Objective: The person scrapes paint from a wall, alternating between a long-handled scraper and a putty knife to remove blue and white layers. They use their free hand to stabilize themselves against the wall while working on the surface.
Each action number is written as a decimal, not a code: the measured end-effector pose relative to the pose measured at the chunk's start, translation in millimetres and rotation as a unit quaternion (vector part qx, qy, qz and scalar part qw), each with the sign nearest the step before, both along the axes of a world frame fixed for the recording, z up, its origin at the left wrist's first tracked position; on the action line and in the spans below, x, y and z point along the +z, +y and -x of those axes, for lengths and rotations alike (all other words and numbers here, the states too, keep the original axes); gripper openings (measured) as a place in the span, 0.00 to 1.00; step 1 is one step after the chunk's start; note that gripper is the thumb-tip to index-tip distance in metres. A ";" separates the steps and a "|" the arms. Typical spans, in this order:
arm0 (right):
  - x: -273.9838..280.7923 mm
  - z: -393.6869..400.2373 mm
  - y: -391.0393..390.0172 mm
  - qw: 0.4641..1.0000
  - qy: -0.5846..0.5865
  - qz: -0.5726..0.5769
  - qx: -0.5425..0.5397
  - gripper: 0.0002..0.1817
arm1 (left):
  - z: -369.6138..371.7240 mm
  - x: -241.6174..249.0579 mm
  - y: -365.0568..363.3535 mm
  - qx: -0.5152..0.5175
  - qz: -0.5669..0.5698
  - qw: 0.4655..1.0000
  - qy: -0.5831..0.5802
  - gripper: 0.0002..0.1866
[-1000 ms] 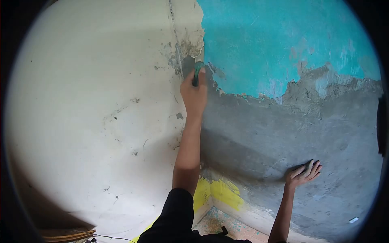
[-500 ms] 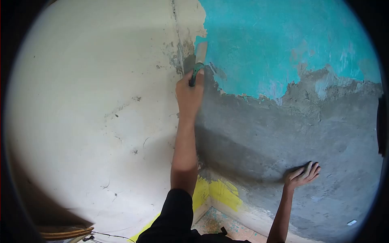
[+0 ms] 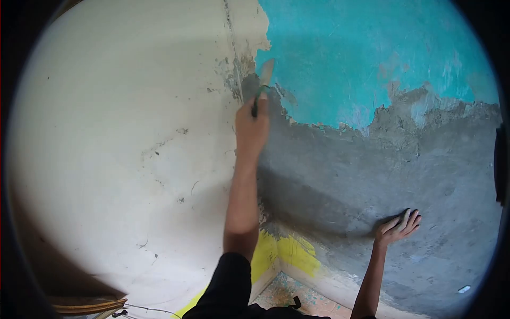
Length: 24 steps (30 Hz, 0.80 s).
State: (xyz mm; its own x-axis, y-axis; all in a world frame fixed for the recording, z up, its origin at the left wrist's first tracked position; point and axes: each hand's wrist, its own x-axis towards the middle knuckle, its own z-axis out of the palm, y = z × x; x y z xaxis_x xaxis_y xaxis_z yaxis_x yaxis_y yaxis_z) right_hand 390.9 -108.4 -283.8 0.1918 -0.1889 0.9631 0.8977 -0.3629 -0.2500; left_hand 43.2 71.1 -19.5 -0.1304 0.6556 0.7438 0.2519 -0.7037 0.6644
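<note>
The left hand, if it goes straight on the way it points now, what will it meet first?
Probably the turquoise paint, with the scraper leading; whether its blade already touches is unclear.

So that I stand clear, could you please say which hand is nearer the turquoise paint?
Left. The left hand is just below and left of the paint, holding a scraper; the right hand is well below, against the grey wall.

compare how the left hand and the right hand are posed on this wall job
The left hand is closed around a scraper; the right hand holds no tool, its fingers extended over the grey wall surface.
The left hand is up by the edge of the teal paint, while the right hand is lower and farther right.
Both are bare, with fingers pointing generally upward.
</note>
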 end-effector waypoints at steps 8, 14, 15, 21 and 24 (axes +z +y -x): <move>-6.4 -0.9 -2.9 1.000 -0.008 -0.001 0.015 0.21 | -36.9 -4.0 -22.6 -0.427 0.266 0.815 -0.288 0.14; -3.7 1.0 -3.1 1.000 -0.006 0.001 0.012 0.21 | -28.4 -4.5 1.2 -0.646 0.216 0.629 -0.375 0.14; -4.0 1.6 -2.8 1.000 -0.005 -0.002 0.010 0.21 | -27.6 -2.4 0.4 -0.674 0.218 0.594 -0.381 0.14; -1.4 3.3 -3.2 1.000 -0.005 -0.003 0.016 0.21 | -54.7 33.6 4.1 -0.534 0.240 0.700 -0.409 0.15; -1.0 6.3 -4.6 1.000 -0.009 0.001 0.019 0.22 | -59.2 35.2 -0.9 -0.525 0.228 0.686 -0.448 0.15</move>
State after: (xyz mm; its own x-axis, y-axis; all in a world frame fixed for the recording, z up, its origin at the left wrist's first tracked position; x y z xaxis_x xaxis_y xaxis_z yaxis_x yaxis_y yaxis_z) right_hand 384.6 -113.0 -284.7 0.1816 -0.1800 0.9668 0.9150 -0.3293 -0.2332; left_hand 102.4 70.1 15.7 0.3219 0.8761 0.3590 -0.8892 0.1495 0.4325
